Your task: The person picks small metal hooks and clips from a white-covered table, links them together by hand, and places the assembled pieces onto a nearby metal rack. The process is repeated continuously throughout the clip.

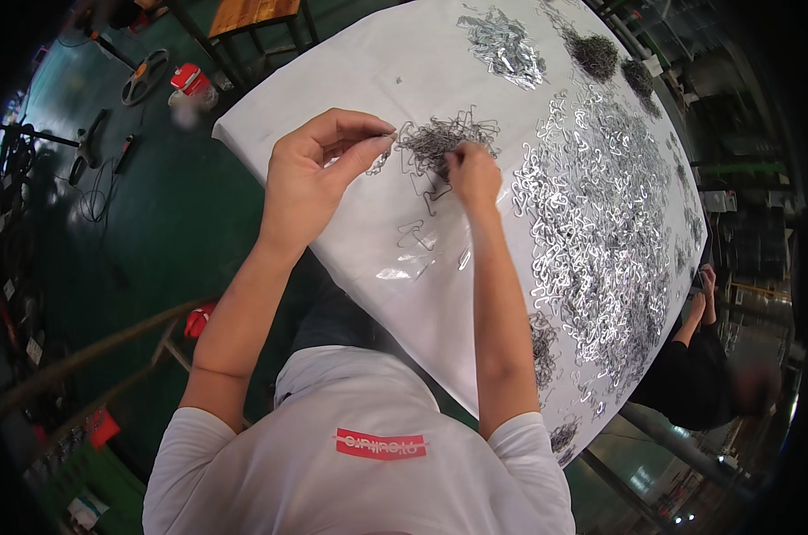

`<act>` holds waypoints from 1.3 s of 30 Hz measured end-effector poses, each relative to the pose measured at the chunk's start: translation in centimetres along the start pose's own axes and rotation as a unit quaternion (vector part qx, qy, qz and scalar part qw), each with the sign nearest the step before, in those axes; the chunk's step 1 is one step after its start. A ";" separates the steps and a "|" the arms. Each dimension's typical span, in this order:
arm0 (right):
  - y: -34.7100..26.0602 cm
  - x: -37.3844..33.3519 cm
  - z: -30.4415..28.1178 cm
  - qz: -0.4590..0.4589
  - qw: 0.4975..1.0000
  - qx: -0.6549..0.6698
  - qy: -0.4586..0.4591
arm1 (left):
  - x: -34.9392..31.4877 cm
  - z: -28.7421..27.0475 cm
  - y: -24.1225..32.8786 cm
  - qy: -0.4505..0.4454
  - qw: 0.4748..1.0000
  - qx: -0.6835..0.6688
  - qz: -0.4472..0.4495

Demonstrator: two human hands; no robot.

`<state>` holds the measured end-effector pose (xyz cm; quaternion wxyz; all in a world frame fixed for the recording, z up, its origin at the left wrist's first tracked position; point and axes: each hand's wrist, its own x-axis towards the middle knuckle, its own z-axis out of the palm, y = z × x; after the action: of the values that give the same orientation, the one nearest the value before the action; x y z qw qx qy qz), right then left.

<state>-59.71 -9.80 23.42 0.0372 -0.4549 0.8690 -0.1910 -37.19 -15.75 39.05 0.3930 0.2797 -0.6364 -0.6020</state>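
My left hand (319, 165) is closed in a pinch, thumb and forefinger tips together, just left of a tangled pile of thin bent wire pieces (435, 143). Small shiny metal bits (382, 160) show beside the thumb; whether the fingers hold them I cannot tell. At the pile's right side, my right hand (475, 174) has its fingers curled down into the wires, and its fingertips are hidden there. A few loose bent wires (413, 234) lie nearer to me on the white sheet.
Flat shiny S-shaped metal hooks (600, 232) spread thickly over the right of the white-covered table (333, 71). Another shiny heap (504, 49) and a dark wire heap (593, 55) lie farther back. A person in black (689, 374) is at the right edge. A wooden stool (254, 13) stands beyond.
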 end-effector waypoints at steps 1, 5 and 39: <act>0.3 0.8 -0.8 0.005 1.000 0.006 0.019 | -0.1 -0.3 0.0 0.005 1.000 -0.002 -0.001; -0.1 0.3 -2.9 0.038 0.997 -0.052 0.036 | -0.8 -1.2 0.0 0.010 1.000 0.013 -0.006; -3.2 -6.7 -2.1 -0.005 0.953 0.220 -0.207 | -6.7 -3.5 4.5 0.005 0.999 -0.033 -0.002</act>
<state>-53.85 -5.45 25.79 0.3148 -0.4691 0.7766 -0.2787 -30.18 -11.57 42.28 0.4035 0.2709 -0.6137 -0.6222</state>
